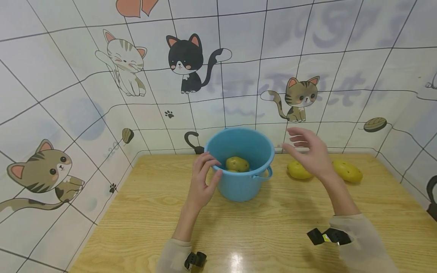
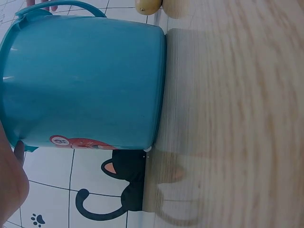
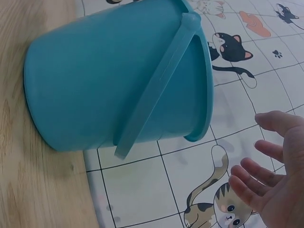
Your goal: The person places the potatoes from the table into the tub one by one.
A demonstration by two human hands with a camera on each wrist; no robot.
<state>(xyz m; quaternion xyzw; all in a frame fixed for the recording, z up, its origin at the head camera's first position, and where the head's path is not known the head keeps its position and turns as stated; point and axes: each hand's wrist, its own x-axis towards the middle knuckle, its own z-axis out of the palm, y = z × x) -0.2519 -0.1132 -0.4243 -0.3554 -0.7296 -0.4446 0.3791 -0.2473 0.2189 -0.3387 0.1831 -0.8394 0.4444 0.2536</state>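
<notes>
A light blue bucket [image 1: 240,185] stands upright near the wall, with a yellow potato [image 1: 237,164] showing inside and part of another below it. My left hand [image 1: 202,185] holds the bucket's left rim, fingers over the edge and thumb on the near side. In the left wrist view only a bit of that hand [image 2: 10,183] shows beside the rim. My right hand [image 1: 308,151] hovers in the air right of the bucket, fingers loosely spread and holding nothing. Below it lies a potato [image 1: 297,170], partly covered by the hand in the head view.
Another yellow potato [image 1: 347,171] lies farther right on the wooden table [image 1: 136,227]. The bucket's handle [image 3: 154,90] hangs down along its side. A tiled wall covering with cartoon cats [image 1: 239,94] rises behind the table and along both sides.
</notes>
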